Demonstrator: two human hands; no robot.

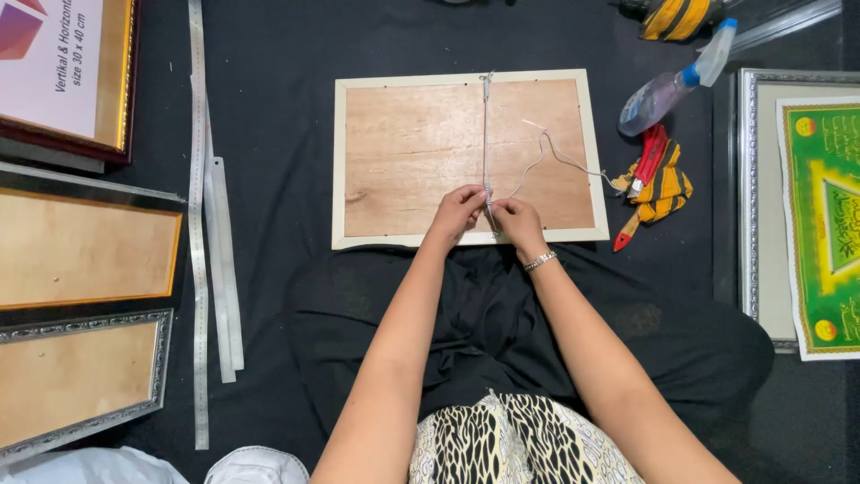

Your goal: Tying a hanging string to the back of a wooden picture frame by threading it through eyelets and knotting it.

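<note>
A cream picture frame (339,161) lies face down on black cloth, its plywood back (408,152) showing. A thin white cord (485,134) runs taut from the frame's far edge down to its near edge. Its loose end (555,154) trails off to the right. My left hand (455,213) and my right hand (517,220) meet at the near edge, both pinching the cord where it is wound into a tight coil. My right wrist wears a silver bracelet (540,261).
Metal rulers (199,224) lie left of the frame, with several framed boards beyond (81,251). On the right are a spray bottle (672,88), red pliers (643,175) on a yellow-black cloth, and a silver frame (748,197) with a green print (829,224).
</note>
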